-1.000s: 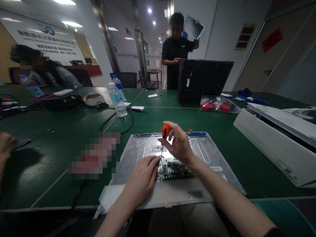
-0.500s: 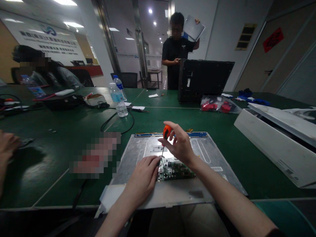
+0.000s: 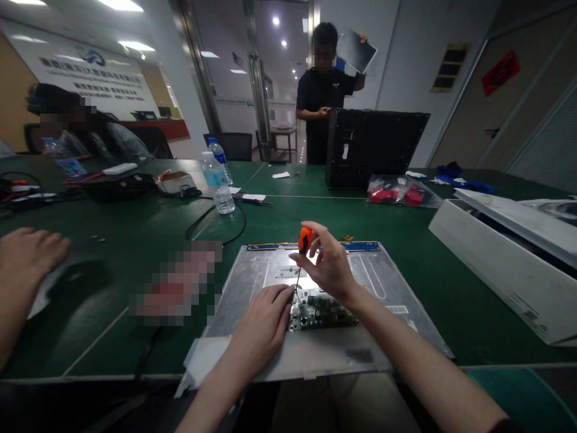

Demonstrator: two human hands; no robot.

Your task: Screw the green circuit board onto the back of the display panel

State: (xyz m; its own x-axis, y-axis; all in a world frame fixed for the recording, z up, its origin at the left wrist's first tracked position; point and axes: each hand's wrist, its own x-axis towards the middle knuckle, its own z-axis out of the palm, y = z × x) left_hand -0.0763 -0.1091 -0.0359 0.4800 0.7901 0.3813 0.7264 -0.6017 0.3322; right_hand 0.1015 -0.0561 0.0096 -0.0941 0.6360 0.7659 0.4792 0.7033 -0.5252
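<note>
A grey metal panel (image 3: 383,288) lies flat on the green table in front of me. A small green circuit board (image 3: 322,311) is mounted on its near half. My right hand (image 3: 329,264) is closed round an orange-handled screwdriver (image 3: 304,240), held upright with its tip down at the board's left edge. My left hand (image 3: 261,328) rests on the panel left of the board, fingers curled, fingertips touching the screwdriver tip.
Another person's hand (image 3: 27,258) lies on the table at far left. Water bottles (image 3: 217,183) and black cables stand beyond. A black monitor (image 3: 374,147) with a person behind it, a red parts bag (image 3: 399,193) and a white casing (image 3: 505,264) are at right.
The other person's hand at the far left has moved further onto the table towards the right. My own hands and the screwdriver have stayed in place.
</note>
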